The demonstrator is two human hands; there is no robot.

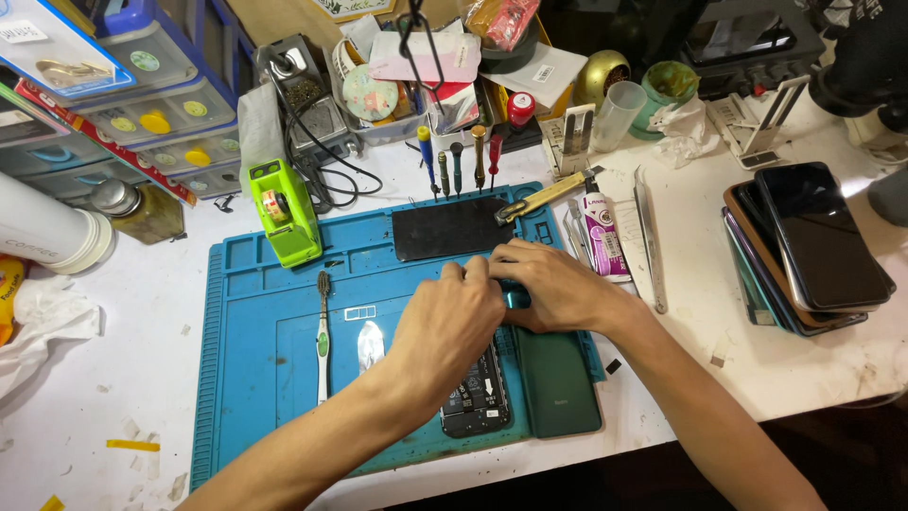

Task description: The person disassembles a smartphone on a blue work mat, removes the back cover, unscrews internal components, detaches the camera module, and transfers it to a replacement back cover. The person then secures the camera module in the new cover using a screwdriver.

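Opened phone [476, 397] — both hands, left [445, 326] and right [553, 284], curled, grip pinching its top edge.

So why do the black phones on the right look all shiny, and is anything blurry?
In the head view, light from above glints off the glass of the stacked dark phones; the left hand and right hand look sharp over the open black phone on the blue rubber work mat, and the table edges bend slightly towards the picture's corners.
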